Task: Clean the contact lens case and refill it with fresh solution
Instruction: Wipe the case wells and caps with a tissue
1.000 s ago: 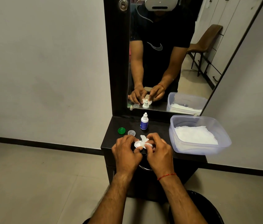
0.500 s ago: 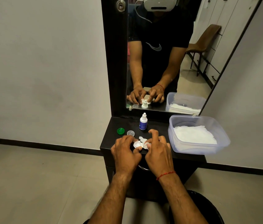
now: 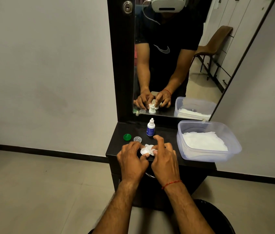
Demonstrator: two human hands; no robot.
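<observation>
Black vanity top [image 3: 165,135] under a mirror [image 3: 167,65]; left grip [image 3: 130,159] clamps lens case [image 3: 144,150], right grip [image 3: 164,160] pinches tissue [image 3: 149,146].

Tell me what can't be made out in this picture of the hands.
Head view only.
Covered: white plastic contact lens case, mostly under the left hand and right hand; its wells' contents are hidden.
Too small: blue label print on the small white dropper bottle.
Cut off: black round object, by the bottom edge.

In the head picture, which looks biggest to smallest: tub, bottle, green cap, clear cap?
1. tub
2. bottle
3. green cap and clear cap: they look about the same size, so I won't rank them.
</observation>
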